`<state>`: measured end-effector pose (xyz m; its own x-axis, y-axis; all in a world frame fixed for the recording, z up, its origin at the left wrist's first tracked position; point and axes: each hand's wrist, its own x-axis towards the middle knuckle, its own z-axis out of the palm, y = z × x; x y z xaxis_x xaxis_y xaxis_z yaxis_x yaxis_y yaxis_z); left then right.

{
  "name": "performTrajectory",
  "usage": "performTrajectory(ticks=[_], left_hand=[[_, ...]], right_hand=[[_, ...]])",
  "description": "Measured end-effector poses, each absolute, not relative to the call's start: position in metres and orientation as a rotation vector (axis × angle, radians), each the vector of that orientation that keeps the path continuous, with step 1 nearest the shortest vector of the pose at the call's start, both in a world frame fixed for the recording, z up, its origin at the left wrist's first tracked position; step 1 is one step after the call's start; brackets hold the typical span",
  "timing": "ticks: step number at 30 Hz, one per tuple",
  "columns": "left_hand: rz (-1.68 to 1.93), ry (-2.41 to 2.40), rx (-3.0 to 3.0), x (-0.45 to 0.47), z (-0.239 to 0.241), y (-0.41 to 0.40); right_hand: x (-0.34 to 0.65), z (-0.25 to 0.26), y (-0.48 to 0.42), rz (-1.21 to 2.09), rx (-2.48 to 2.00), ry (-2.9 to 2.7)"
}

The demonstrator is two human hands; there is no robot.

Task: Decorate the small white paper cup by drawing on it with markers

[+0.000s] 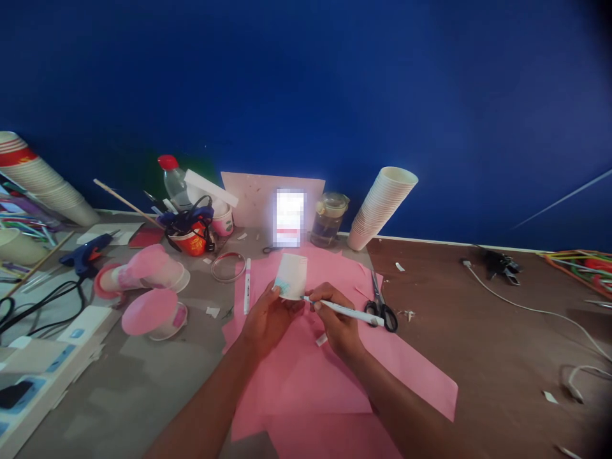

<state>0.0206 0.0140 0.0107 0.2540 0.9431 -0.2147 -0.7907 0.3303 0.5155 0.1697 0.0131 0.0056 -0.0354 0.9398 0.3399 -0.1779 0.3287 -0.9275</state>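
Observation:
A white paper cup (293,273), marked with light teal drawing on its lower left side, is tilted in my left hand (270,317). My right hand (337,319) pinches a white marker pen (351,311), its tip at the cup's lower right edge. Whether the tip touches the cup I cannot tell. Both hands are above pink paper sheets (306,382). Another white marker (247,285) lies left of the cup. Scissors with black handles (381,312) rest at the paper's right side.
A tall stack of paper cups (382,207) leans by the blue wall, beside a glass jar (329,220). Pink cup pieces (150,312), a blue glue gun (88,252) and a power strip (52,370) are on the left. A white cable (530,310) runs along the right.

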Motion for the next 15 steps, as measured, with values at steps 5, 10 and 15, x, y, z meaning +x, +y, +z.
performTrajectory(ticks=[5, 10, 15], left_hand=[[1.180, 0.527, 0.314, 0.020, 0.010, 0.014], [1.198, 0.520, 0.301, 0.020, 0.011, 0.015], [1.201, 0.523, 0.294, 0.021, 0.011, 0.014]], right_hand=[[0.171, 0.000, 0.014, 1.075, -0.786, -1.174], [0.171, -0.005, 0.014, 1.165, -0.694, -1.181], [0.170, -0.001, 0.013, 1.142, -0.718, -1.198]])
